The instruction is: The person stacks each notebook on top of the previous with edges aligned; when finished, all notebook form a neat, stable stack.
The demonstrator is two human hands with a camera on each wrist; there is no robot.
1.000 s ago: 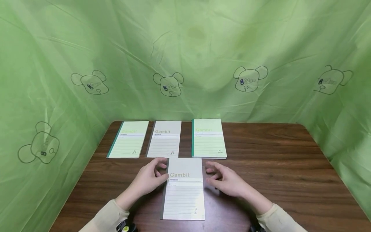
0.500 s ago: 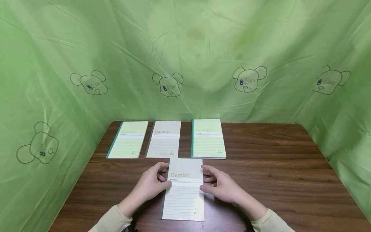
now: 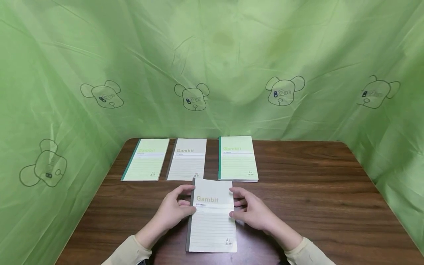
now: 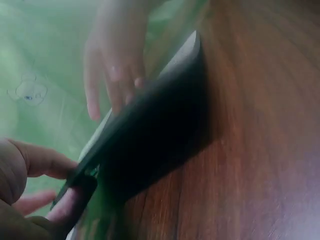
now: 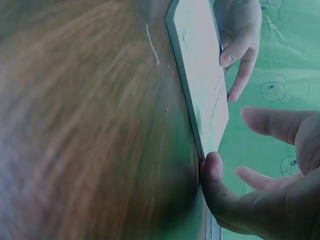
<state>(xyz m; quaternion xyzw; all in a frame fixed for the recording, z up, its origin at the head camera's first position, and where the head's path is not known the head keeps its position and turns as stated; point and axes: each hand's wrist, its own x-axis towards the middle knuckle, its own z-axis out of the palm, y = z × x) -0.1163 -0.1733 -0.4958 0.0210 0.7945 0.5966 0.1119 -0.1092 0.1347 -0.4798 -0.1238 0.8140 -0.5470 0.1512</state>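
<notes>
A pale grey Gambit notebook (image 3: 213, 217) with a dark spine lies near the table front, between the hands. At its spine edge my left hand (image 3: 175, 208) pinches it between thumb and finger. In the left wrist view the notebook's dark underside (image 4: 160, 125) shows, tilted up from the table. My right hand (image 3: 253, 209) is at the opposite edge. There, in the right wrist view, the thumb (image 5: 214, 167) touches the notebook (image 5: 202, 85), while the other fingers (image 5: 272, 122) stand apart from it.
Along the back lie a green notebook (image 3: 145, 160), a grey one (image 3: 187, 158) and a green stack (image 3: 237, 158). The held notebook's top edge comes close to them. Green curtain (image 3: 212, 55) surrounds the brown wooden table (image 3: 314, 191).
Both hands have closed in on the front notebook's side edges, the right hand coming leftward. The notebook has shifted slightly right and its top edge has moved up a little.
</notes>
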